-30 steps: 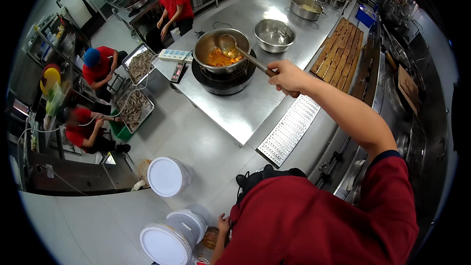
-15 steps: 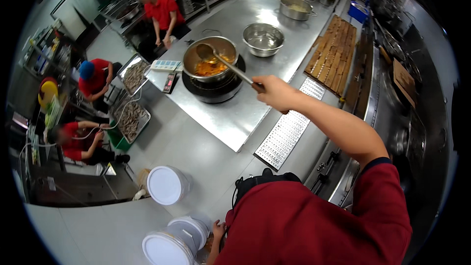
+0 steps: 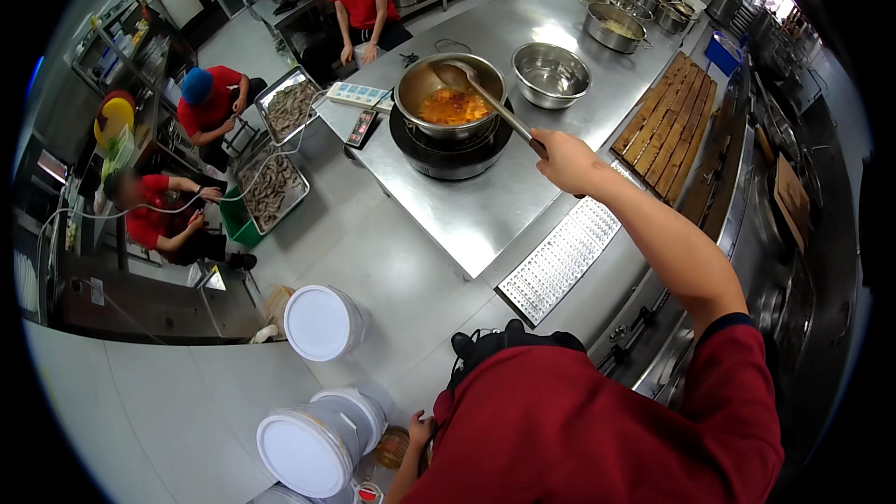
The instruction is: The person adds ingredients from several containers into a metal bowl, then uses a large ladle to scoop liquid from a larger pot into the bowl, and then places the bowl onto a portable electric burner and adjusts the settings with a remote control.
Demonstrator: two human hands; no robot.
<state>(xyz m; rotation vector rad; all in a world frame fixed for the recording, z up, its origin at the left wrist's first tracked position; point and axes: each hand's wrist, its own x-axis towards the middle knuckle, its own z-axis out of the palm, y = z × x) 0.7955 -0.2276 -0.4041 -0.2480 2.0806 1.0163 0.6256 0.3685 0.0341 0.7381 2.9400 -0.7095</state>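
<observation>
Head view: right hand [image 3: 567, 162] is gripping the end of a long-handled ladle [image 3: 505, 112], fingers closed around it; left hand [image 3: 420, 429] is hanging low beside the red shirt, near a white lidded bucket [image 3: 301, 453]; too small to tell whether it's open or holding anything; steel pot [image 3: 408, 91] is sitting on a round black burner [image 3: 448, 166], near the edge of a steel table [image 3: 467, 224]; ladle's bowl end is sitting inside the pot, handle crossing above the near-right rim; can't tell if it's touching that rim; main risk as I'm judging it: nobody is steadying the pot, so a hard sideways push or levering on the rim could be sliding or tipping it; a fast flick could be splashing food onto the table, with a white power strip [image 3: 361, 95] and a small dark device [image 3: 360, 130] lying just left of the burner, so spills there would be bad; if the burner is running hot, food left unstirred could be catching on the bottom; as for looks, the food [image 3: 453, 112] is showing orange-red, lumpy and glossy, covering the pot's bottom; pot is standing upright, its bare inner wall shining; ladle bowl is looking brownish and tilted; an empty steel bowl [image 3: 551, 91] is standing right of the pot, apart from it.
</observation>
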